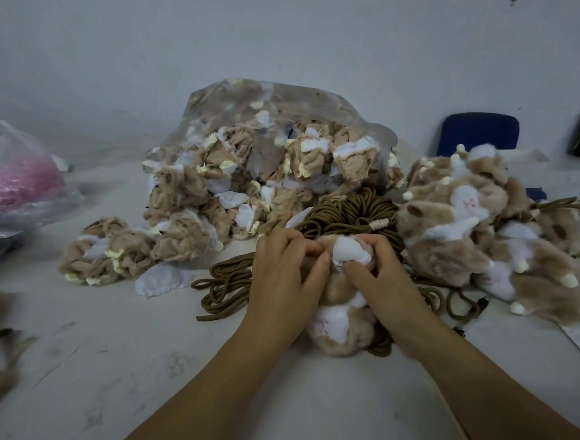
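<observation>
Forearms reach up from the bottom edge and meet at centre frame, both hands on the job. The left hand (285,275) curls its fingers over the upper left side of a tan-and-white furry plush toy skin (344,322), thumb pressed in at the opening. The right hand (378,275) pinches the white fabric lining (347,252) bulging out of the top.

That plush lies right between the hands on the pale, scuffed worktop (153,349). Its long axis runs from lower centre straight up the frame, furry end nearest the camera, open end farthest. Neither hand is nearer, they flank it evenly. So the coming move, as I read it, is a push-and-peel along that axis, away from the camera.

Tight quarters up there, though. A coil of brown cord (349,208) lies just behind the plush's far end and loops out left and right of the hands. Beyond it, a clear plastic bag (266,152) stuffed with inside-out tan skins fills the upper middle. A heap of fluffy plush (471,224), finished-looking, sits just right of the right hand.

Open room is lower left, bare worktop beside the left forearm. Upper left sits a pink-filled plastic bag (11,181), upper right a dark blue chair back (478,132), both well apart
</observation>
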A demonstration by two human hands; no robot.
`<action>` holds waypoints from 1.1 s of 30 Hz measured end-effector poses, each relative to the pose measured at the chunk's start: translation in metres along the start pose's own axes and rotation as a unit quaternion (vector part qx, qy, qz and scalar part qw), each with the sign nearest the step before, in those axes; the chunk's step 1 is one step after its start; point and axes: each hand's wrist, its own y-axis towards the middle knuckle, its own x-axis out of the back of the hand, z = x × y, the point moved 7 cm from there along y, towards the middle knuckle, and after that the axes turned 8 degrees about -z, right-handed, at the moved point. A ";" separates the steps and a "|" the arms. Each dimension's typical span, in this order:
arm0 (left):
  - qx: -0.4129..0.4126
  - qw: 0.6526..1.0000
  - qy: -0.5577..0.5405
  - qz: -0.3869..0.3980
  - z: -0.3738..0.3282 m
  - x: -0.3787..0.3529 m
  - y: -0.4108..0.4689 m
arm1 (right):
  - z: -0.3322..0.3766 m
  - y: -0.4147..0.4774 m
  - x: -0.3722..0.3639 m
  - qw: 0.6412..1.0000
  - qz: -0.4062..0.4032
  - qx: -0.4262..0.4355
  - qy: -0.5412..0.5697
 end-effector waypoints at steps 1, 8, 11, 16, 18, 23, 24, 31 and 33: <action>0.005 1.000 -0.003 0.010 0.000 -0.002 0.000 | 0.001 0.000 0.000 1.000 0.003 0.004 0.004; 0.168 0.971 -0.112 0.131 0.022 -0.018 -0.005 | -0.001 -0.004 -0.005 0.998 0.051 -0.008 -0.018; 0.172 0.970 -0.131 0.116 0.021 -0.016 -0.004 | 0.002 -0.005 -0.007 0.998 0.060 -0.001 -0.027; 0.128 0.979 -0.132 0.082 0.012 -0.010 -0.003 | 0.002 -0.007 -0.011 0.993 0.093 -0.049 0.060; 0.099 0.985 -0.127 0.062 0.007 -0.006 -0.003 | 0.003 -0.009 -0.012 0.992 0.099 -0.048 0.069; 0.082 0.984 -0.143 0.060 0.001 -0.004 -0.004 | -0.002 -0.006 -0.011 0.994 0.086 -0.058 0.044; 0.089 0.982 -0.151 0.066 0.002 -0.005 -0.004 | -0.002 -0.005 -0.010 0.994 0.084 -0.058 0.043; 0.071 0.979 -0.164 0.100 -0.007 -0.006 -0.006 | -0.008 -0.005 -0.011 0.990 0.106 -0.084 0.040; 0.032 0.983 -0.141 0.109 -0.014 -0.006 -0.006 | -0.009 -0.006 -0.011 0.989 0.116 -0.090 0.028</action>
